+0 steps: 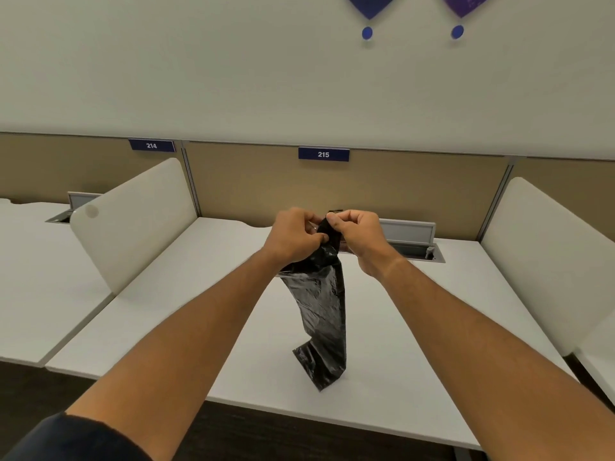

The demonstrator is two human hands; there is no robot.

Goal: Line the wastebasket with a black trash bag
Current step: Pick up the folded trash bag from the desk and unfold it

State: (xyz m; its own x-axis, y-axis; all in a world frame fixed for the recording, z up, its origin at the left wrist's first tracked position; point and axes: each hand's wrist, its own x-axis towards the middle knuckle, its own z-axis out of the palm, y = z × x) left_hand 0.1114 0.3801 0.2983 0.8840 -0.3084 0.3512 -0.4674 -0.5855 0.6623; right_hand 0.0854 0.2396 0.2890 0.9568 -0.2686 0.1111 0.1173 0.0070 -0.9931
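A black trash bag, still folded into a narrow crumpled strip, hangs upright over the white desk, and its lower end touches the desktop. My left hand and my right hand both pinch its top edge, close together, with fingers closed on the plastic. No wastebasket is in view.
White divider panels stand at the left and right of the desk. A tan partition with a label 215 runs along the back. An open cable tray sits behind my right hand. Dark floor lies below the desk's near edge.
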